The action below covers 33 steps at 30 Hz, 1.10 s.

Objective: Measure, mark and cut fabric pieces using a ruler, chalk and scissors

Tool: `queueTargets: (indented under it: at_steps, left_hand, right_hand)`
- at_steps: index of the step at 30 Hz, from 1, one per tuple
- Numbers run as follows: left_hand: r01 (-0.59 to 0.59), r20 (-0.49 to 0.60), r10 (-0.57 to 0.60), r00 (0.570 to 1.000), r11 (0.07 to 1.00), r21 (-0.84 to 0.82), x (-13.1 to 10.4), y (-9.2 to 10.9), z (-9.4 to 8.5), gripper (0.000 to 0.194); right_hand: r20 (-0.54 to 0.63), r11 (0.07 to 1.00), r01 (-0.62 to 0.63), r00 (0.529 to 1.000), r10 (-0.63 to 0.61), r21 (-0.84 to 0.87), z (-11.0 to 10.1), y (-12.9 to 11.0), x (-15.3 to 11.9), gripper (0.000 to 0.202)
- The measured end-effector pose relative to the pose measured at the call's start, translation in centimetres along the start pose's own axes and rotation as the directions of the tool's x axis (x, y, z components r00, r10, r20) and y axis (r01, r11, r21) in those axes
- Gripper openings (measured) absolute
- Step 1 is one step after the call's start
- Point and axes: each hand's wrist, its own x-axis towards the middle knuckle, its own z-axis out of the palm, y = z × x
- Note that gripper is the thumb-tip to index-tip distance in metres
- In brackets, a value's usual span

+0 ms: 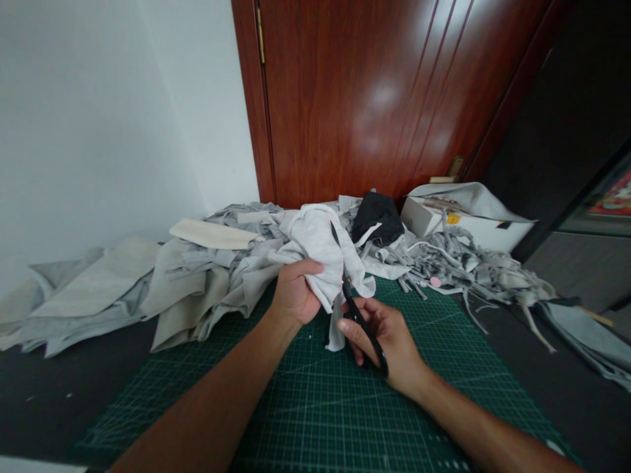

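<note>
My left hand (296, 291) is closed on a bunched piece of white fabric (315, 240), lifted above the green cutting mat (315, 407). Black scissors (362, 320) are gripped in my right hand (382, 335), with my fingers around the handles. The scissor blades point up and away, against the right part of the white fabric. A narrow strip of the fabric hangs just left of the scissor handles. The far blade is partly covered by the cloth.
Grey and cream fabric pieces (197, 279) lie piled on the left. Behind the hands is a black cloth (377, 217). A white box (468, 223) and tangled grey strips (473, 263) are at the right, before a brown door (345, 98).
</note>
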Motion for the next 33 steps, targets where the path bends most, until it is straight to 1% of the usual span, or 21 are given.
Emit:
queueTargets:
  at_steps: [2,3,5,6,7,8,10,11,13,18,21,27,33]
  left_hand:
    - [-0.074,-0.015,0.074,0.997,0.997,-0.022,0.1,0.1,0.3,0.050]
    - [-0.106,-0.014,0.105,0.994,0.994,-0.033,0.2,0.2,0.4,0.048]
    - [-0.125,0.013,0.126,0.992,0.990,-0.064,0.4,0.3,0.6,0.059]
    - [-0.114,0.023,0.116,0.993,0.991,-0.075,0.5,0.3,0.6,0.064]
    - [-0.096,0.021,0.098,0.995,0.992,-0.079,0.5,0.4,0.6,0.064]
    - [-0.076,0.004,0.077,0.997,0.994,-0.076,0.6,0.5,0.6,0.059]
    - [-0.042,-0.048,0.040,0.998,0.998,-0.055,0.6,0.7,0.5,0.042]
    - [-0.028,-0.068,0.025,0.997,0.999,-0.042,0.6,0.7,0.4,0.037]
    - [-0.014,-0.084,0.013,0.996,1.000,-0.021,0.6,0.8,0.4,0.035]
    - [0.003,-0.076,-0.003,0.997,1.000,0.010,0.5,0.6,0.2,0.032]
    - [0.036,-0.059,-0.035,0.998,0.999,0.015,0.3,0.3,0.0,0.028]
    - [0.155,-0.027,-0.154,0.988,0.987,0.037,0.0,-0.4,-0.2,0.024]
    - [0.157,-0.011,-0.157,0.988,0.987,0.041,-0.1,-0.5,-0.3,0.026]
  right_hand:
    - [0.011,1.000,0.000,1.000,0.000,0.000,0.1,0.1,0.0,0.045]
    - [0.014,1.000,-0.003,1.000,0.003,0.001,0.1,0.2,-0.1,0.045]
    - [0.012,1.000,-0.015,1.000,0.015,0.003,0.1,0.4,-0.1,0.045]
    - [0.008,1.000,-0.020,1.000,0.020,0.001,0.1,0.5,-0.1,0.045]
    - [0.005,1.000,-0.021,1.000,0.021,-0.004,0.1,0.6,-0.1,0.045]
    - [0.004,1.000,-0.020,1.000,0.020,-0.010,0.1,0.6,-0.1,0.044]
    - [0.013,1.000,-0.017,1.000,0.018,-0.018,0.1,0.7,-0.2,0.043]
    - [0.021,1.000,-0.018,1.000,0.018,-0.013,0.1,0.7,-0.2,0.043]
    - [0.038,1.000,-0.022,0.999,0.022,0.012,0.1,0.7,-0.2,0.044]
    - [0.057,0.998,-0.007,0.998,0.004,0.069,-0.1,0.5,-0.1,0.047]
    - [0.056,0.997,0.014,0.998,-0.019,0.082,-0.1,0.3,0.0,0.045]
    - [0.031,0.997,0.016,0.999,-0.018,0.079,-0.1,-0.1,0.1,0.046]
    - [0.063,0.994,0.039,0.997,-0.046,0.104,-0.3,-0.2,0.0,0.045]
